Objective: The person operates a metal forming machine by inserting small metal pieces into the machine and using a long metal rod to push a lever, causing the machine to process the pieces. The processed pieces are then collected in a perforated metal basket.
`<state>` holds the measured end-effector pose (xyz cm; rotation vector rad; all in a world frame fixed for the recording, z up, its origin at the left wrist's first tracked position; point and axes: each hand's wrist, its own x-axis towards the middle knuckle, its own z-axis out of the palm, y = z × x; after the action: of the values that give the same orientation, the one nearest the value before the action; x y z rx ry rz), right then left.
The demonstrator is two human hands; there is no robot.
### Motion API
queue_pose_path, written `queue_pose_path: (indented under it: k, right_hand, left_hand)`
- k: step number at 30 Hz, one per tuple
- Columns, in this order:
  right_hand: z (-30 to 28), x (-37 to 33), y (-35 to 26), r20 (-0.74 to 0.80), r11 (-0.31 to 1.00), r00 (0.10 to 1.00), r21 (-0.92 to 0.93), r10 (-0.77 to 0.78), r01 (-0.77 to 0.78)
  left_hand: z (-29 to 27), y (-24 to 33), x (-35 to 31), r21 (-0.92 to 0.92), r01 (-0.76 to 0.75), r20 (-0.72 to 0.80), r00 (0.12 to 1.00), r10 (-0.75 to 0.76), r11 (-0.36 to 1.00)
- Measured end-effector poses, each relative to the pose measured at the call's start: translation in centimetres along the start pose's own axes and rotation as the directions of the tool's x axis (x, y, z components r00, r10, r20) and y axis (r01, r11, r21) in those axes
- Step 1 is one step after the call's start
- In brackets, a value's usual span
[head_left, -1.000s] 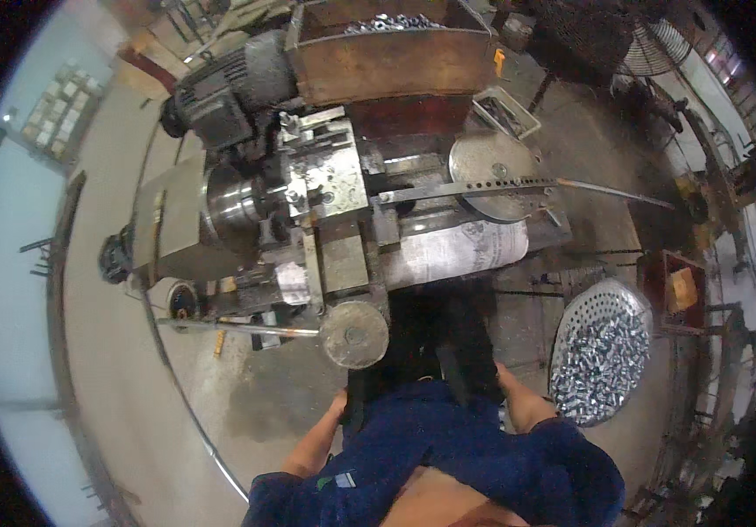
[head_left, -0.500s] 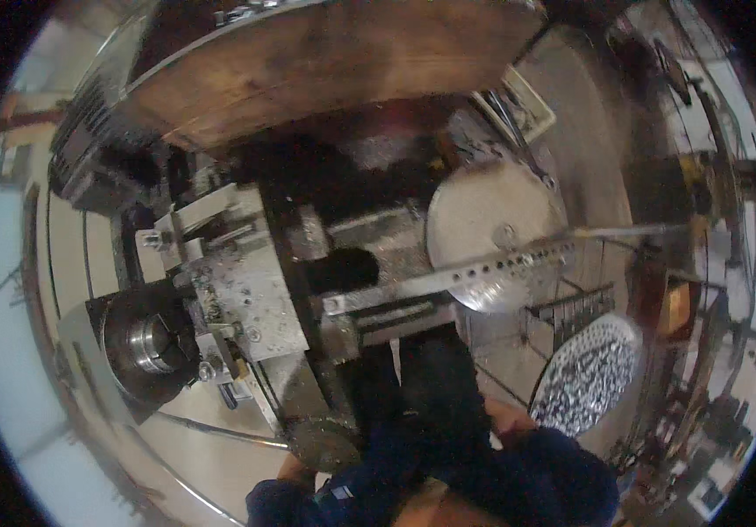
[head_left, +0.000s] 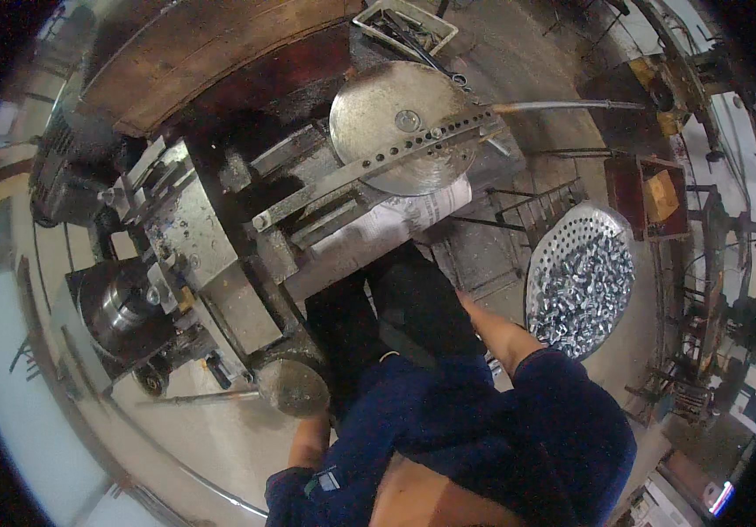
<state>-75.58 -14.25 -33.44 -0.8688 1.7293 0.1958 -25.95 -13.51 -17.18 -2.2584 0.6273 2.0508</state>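
My left forearm (head_left: 309, 437) reaches up to the round metal disc (head_left: 294, 387) at the near end of the lathe's carriage; the hand itself is hidden behind that disc. My right forearm (head_left: 503, 336) runs forward beside my dark trousers (head_left: 417, 307), and its hand is hidden past my thigh. Ahead is the lathe's slide block (head_left: 187, 220), strewn with metal chips. To its left sits a round chuck (head_left: 128, 299). A perforated bar (head_left: 378, 162) crosses a large metal disc (head_left: 404, 123) and ends in a long handle (head_left: 571, 106).
At my right stands a perforated oval metal basket (head_left: 540, 263) heaped with small shiny metal parts (head_left: 584, 299). A pale tray (head_left: 404, 26) of tools lies at the far side. Behind the machine is a wooden board (head_left: 202, 53). A reddish box (head_left: 650, 198) stands at the far right.
The view has swung so the machine sits further up and left. More of both forearms and of the basket shows, and a pale printed sheet has come into sight under the bar.
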Motion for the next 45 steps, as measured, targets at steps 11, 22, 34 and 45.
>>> queue_pose_path:
  k: [11, 22, 34, 45]
  right_hand:
    - [-2.0, -4.2, 2.8, 0.027, 0.993, 0.993, 0.007, 0.116, -0.116]
    - [-9.4, 1.0, -5.8, -0.491, 0.997, 0.868, 0.021, 0.072, -0.070]
    - [-20.3, -23.6, -0.9, -0.768, 0.885, 0.636, 0.248, -0.067, 0.394]
    - [-24.7, -14.7, 8.8, -0.824, 0.908, 0.542, -0.342, -0.165, -0.244]
  left_hand:
    - [1.5, 3.9, 1.2, -0.091, 0.134, 0.000, 0.991, -0.135, 0.987]
    - [0.8, 2.0, 2.8, 0.073, 0.009, 0.064, 0.998, -0.013, 0.997]
    - [2.2, 9.6, 6.6, 0.093, -0.264, 0.086, 0.963, 0.256, 0.960]
    - [-1.1, 8.6, 6.8, -0.067, -0.580, -0.174, 0.808, 0.563, 0.812]
